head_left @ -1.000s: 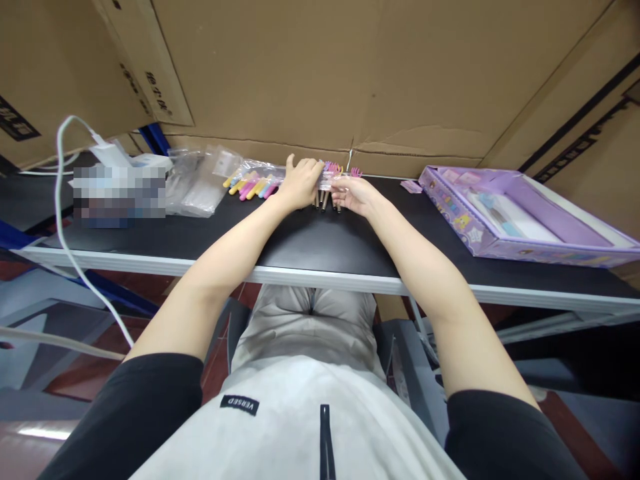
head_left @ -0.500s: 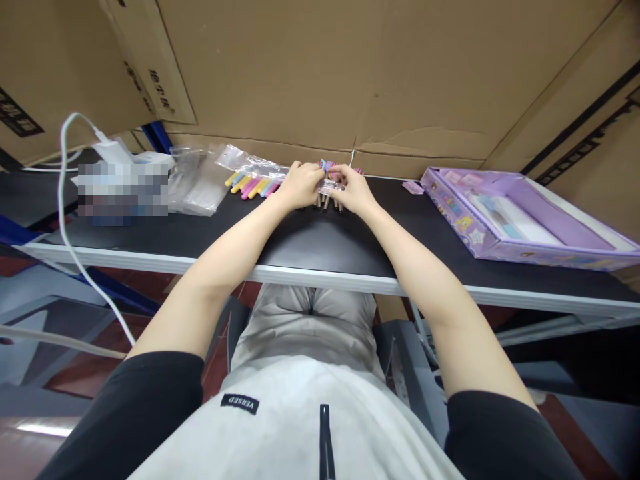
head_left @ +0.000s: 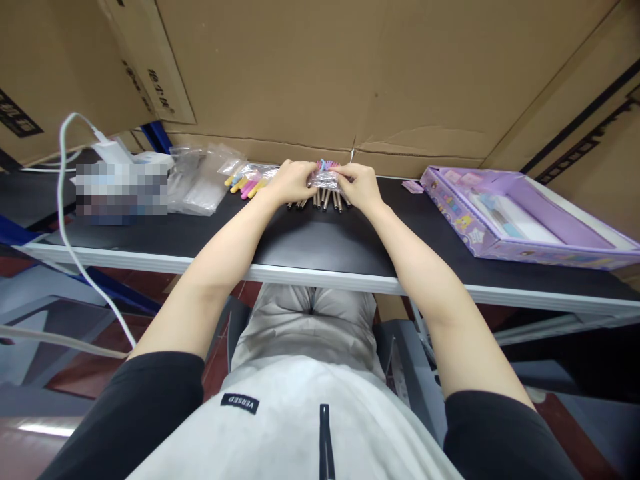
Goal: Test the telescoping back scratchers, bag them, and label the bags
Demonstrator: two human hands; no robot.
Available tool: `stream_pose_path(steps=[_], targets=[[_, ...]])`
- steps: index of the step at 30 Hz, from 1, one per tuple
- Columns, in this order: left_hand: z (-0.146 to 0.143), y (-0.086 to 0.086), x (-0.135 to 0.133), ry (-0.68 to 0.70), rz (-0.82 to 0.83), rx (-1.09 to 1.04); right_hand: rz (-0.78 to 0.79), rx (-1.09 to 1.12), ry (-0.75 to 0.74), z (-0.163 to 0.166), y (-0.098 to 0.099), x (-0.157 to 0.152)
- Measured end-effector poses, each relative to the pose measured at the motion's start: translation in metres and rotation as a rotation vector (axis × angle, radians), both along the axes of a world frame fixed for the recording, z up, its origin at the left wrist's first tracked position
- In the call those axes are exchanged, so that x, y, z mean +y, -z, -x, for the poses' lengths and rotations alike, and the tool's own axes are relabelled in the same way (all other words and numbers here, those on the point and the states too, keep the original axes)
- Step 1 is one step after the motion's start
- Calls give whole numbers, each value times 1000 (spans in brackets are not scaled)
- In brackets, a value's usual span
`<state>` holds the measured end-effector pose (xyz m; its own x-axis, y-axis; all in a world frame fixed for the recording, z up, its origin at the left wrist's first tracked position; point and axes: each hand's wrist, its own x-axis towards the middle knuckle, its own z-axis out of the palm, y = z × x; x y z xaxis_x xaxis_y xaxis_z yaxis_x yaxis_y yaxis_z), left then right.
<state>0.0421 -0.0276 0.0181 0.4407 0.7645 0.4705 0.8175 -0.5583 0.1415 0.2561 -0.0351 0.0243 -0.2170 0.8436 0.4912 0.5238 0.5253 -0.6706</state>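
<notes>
At the back of the black table, my left hand [head_left: 294,181] and my right hand [head_left: 363,188] face each other with fingers closed. Clear plastic packaging [head_left: 324,180] stretches between them, pinched at both ends. Beneath it lie several slim sticks with dark ends [head_left: 326,201], pointing toward me; their pink and blue far ends show above the plastic. Left of my left hand lie several yellow, pink and blue pens [head_left: 249,189], partly under more clear wrap. My fingers hide parts of the sticks and pens.
Clear plastic bags [head_left: 200,190] lie on the left, beside a blurred-out item and a white cable [head_left: 62,173]. An open purple box [head_left: 480,243] stands on the right, with a small pink packet [head_left: 413,187] near it. Cardboard [head_left: 300,80] walls the back.
My hands have moved apart, the left one leftward and the right one slightly right. More of the clear plastic and the dark-ended sticks shows; fewer coloured pens are visible.
</notes>
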Motion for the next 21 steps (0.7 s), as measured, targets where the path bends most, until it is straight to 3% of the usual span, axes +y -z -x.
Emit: stream_pose_path(steps=[11, 21], targets=[[5, 2, 4, -71, -14, -17, -36, 106, 54, -1, 1, 0], [10, -4, 3, -69, 63, -21, 149, 214, -2, 0, -4, 1]])
